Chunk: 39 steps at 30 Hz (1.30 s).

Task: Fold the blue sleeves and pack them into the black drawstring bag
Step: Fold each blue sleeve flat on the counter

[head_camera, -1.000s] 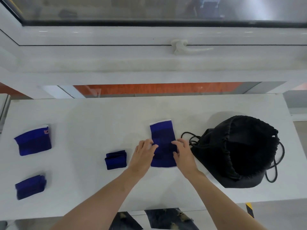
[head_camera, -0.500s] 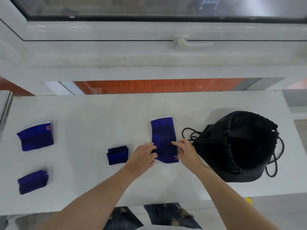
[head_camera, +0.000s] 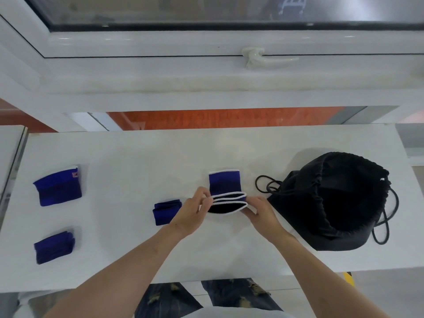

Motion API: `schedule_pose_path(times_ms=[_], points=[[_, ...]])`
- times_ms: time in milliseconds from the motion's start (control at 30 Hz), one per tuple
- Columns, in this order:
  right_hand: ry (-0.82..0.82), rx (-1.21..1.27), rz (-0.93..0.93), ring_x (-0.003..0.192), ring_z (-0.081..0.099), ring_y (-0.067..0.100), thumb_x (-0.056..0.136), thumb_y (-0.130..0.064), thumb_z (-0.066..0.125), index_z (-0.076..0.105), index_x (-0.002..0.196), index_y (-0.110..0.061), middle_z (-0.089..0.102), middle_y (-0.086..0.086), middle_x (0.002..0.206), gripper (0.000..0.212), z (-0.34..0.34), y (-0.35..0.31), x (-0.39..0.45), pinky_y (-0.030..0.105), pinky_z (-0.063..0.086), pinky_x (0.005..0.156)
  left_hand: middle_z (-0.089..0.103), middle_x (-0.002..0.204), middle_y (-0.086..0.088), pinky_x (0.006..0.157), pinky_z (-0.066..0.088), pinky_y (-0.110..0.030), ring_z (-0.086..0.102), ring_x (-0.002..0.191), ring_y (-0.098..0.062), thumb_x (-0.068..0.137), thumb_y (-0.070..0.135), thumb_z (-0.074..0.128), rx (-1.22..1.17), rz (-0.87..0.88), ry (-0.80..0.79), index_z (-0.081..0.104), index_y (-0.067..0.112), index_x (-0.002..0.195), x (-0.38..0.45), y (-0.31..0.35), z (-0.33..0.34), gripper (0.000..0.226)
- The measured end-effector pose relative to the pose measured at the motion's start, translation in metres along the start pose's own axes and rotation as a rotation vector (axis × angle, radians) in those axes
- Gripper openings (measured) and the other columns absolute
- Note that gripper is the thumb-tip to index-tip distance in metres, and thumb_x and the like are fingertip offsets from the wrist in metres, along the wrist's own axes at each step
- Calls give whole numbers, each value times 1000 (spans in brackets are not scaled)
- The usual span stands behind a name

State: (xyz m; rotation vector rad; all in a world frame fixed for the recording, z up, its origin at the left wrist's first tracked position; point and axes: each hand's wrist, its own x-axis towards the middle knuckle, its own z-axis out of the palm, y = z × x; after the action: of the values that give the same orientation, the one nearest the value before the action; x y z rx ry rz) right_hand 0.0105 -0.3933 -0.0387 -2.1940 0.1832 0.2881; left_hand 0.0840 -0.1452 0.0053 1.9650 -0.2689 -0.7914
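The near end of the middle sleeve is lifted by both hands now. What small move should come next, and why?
Probably carry the lifted end forward and lay it on the far half of the sleeve, finishing the fold. The left hand and right hand each pinch one side of the raised, white-edged end, while the far half lies flat on the table. The bag waits open to the right.

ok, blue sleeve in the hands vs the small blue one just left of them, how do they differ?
The white-trimmed blue fabric sleeve is held by both hands, its near end lifted and folding back; the small folded blue sleeve lies untouched, already a compact bundle. The held one is longer and shows white trim; the folded one shows none. Both share the white table.
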Motion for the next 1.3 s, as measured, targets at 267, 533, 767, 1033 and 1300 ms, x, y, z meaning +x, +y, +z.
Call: schedule_pose_path(times_ms=[267,533,767,1033,1300], points=[[99,312,296,96,69,3,103,-22,61,70,107,-30,76,-12,99,13,2,-9,17,29,51,84,59,129,30,101,35,-15,44,124,19,78,55,80,-5,-110,-113,19,47,149,5,-4,3,94],[141,91,434,88,67,7,100,-45,60,66,100,-29,72,-13,93,17,11,-12,38,40,57,81,74,103,12,81,56,-39,68,95,-15,95,37,65,-13,-261,310,21,39,143,28,-4,30,65],[188,3,511,85,67,14,102,-43,58,63,98,-24,69,-8,90,20,15,-19,50,39,58,76,64,84,4,79,47,-42,56,81,-23,103,32,46,437,-166,358,35,33,114,48,0,36,15],[321,-376,125,118,52,20,92,-19,71,54,126,-19,56,0,131,38,21,-19,37,37,52,99,46,107,-4,80,43,-35,45,93,-24,85,12,67,915,41,322,54,24,114,55,-9,47,34],[161,-740,-120,147,43,29,100,-31,62,52,149,-10,42,6,163,54,21,7,36,45,47,110,11,169,-11,121,22,-56,8,154,-37,105,37,41,1003,214,181,24,13,158,59,-27,52,61]])
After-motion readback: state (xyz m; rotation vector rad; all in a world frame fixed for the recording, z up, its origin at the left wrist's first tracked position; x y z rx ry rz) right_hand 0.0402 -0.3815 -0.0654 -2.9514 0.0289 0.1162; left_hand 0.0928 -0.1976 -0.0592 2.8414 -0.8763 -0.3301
